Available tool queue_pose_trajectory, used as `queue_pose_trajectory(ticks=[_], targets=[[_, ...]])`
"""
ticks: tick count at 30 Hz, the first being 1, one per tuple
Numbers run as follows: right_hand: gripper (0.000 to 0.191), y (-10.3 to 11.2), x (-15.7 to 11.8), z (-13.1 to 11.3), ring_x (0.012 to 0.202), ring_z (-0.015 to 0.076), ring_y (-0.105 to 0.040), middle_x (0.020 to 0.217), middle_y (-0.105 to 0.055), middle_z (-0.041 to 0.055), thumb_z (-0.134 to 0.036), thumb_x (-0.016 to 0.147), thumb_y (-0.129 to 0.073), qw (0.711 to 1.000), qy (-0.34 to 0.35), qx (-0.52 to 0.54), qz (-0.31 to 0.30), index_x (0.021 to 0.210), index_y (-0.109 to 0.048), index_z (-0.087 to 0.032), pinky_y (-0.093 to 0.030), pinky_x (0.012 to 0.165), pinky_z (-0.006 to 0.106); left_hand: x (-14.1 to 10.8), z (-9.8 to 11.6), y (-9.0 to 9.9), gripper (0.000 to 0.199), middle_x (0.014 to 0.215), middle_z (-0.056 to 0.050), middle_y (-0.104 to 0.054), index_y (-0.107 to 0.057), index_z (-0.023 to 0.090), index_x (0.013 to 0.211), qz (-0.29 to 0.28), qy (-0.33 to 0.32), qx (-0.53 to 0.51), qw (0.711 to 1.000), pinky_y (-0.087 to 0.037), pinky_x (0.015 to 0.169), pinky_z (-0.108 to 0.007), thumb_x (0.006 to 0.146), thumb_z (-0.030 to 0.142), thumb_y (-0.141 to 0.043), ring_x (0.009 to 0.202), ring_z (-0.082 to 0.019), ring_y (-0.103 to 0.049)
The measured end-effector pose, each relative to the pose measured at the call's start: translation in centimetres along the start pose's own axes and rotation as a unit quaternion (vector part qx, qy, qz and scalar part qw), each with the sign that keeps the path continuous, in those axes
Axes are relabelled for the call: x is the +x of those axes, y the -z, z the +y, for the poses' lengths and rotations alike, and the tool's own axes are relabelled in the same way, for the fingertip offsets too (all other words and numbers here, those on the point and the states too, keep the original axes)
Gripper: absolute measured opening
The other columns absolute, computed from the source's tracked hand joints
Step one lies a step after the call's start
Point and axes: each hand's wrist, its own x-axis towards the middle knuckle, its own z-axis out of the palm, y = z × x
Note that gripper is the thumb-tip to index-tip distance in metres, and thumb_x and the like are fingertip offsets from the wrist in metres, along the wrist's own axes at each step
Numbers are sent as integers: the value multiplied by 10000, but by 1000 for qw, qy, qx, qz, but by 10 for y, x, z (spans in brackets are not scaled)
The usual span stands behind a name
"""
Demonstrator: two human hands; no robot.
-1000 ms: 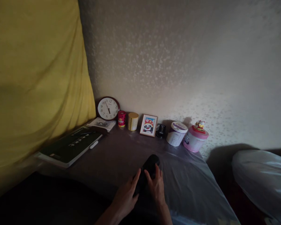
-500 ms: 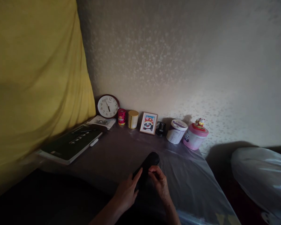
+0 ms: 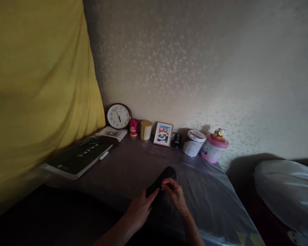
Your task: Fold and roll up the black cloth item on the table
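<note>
A long black object [image 3: 167, 174] with a rounded far end lies slantwise at the front of the covered table; its kind is hard to make out in the dim light. My left hand [image 3: 139, 209] is wrapped round its near part, index finger stretched along the top. My right hand [image 3: 176, 195] is closed in a pinch at the object's right side, close to the left fingertip. Whatever sits between the pinching fingertips is too small and dark to name. The near end of the black object is lost in shadow.
Along the wall stand a clock [image 3: 118, 116], a red can [image 3: 133, 127], a yellow-lidded can [image 3: 145, 130], a framed panda picture [image 3: 163, 134], a small black device [image 3: 176, 140], a white tub [image 3: 193, 143] and a pink tub [image 3: 213, 150]. A dark green book [image 3: 79, 155] lies left.
The right hand's pinch has shifted slightly left and up along the black object, nearer the left index finger. The black object has moved slightly right. My left hand keeps its hold.
</note>
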Motion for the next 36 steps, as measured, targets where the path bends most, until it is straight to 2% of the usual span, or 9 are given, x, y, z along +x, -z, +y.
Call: queue_pose_trajectory(ticks=[5,13,15,18,20,23,28,31,36], targets=[[88,-7,16,-9,686,126,-553,741,-581,11,-229,717,-567,990,-3,-132,-40,772,-610,-175,-438,646,239,-2,1,-3,726,1274,-148,-413,-137,418,1384,4,3,34,999,-485,769,-349,813,147,-494,888,-221,-617],[62,-24,42,-8,652,123,-508,693,-550,15,-132,658,-573,919,64,-385,-49,645,-530,-174,-408,623,239,-3,-5,-12,686,1295,-157,-420,-131,227,1423,22,24,7,999,-465,832,-358,827,205,-469,1000,-242,-567],[67,-25,45,-6,625,118,-508,709,-545,24,-193,688,-565,935,53,-346,-53,638,-527,-170,-413,600,242,-7,-7,-9,698,1325,-150,-389,-115,246,1424,21,34,-12,999,-459,847,-358,826,223,-475,1025,-243,-557],[242,-13,44,-6,534,109,-501,636,-521,7,-396,756,-523,985,-52,-162,-24,774,-557,-157,-424,523,240,-16,-12,-5,713,1375,-144,-324,-76,267,1425,23,36,-44,998,-456,858,-343,831,241,-469,1038,-228,-556],[382,0,40,-8,527,111,-510,618,-524,4,-502,732,-531,991,-108,-66,34,839,-562,-137,-435,507,237,-23,-16,-4,717,1399,-147,-282,-56,269,1425,24,32,-65,997,-447,875,-328,836,234,-461,1051,-212,-553],[454,15,35,-13,566,114,-536,753,-595,53,-530,669,-589,988,-108,-49,101,857,-575,-117,-446,520,238,-30,-23,-7,715,1454,-151,-161,-55,246,1426,30,38,-86,995,-405,942,-309,834,208,-454,1172,-211,-469],[280,3,31,-22,704,146,-589,853,-634,65,-375,771,-507,987,-7,-158,-13,904,-607,-150,-473,653,272,-30,-25,-15,798,1492,-76,69,-21,266,1421,76,9,-101,992,-367,990,-274,774,138,-471,1301,-195,-304],[254,-12,32,-22,783,160,-595,900,-644,57,-217,755,-462,955,61,-278,-78,948,-621,-169,-463,743,298,-28,-20,-14,846,1490,-47,94,-26,279,1421,64,2,-79,995,-362,996,-272,728,77,-469,1319,-189,-265],[382,-24,34,-16,854,171,-603,981,-648,57,-109,698,-429,916,89,-372,-120,1024,-613,-187,-457,784,296,-25,-14,-11,867,1493,-20,65,-3,291,1421,54,-8,-47,997,-354,1008,-293,707,23,-416,1314,-182,-275]])
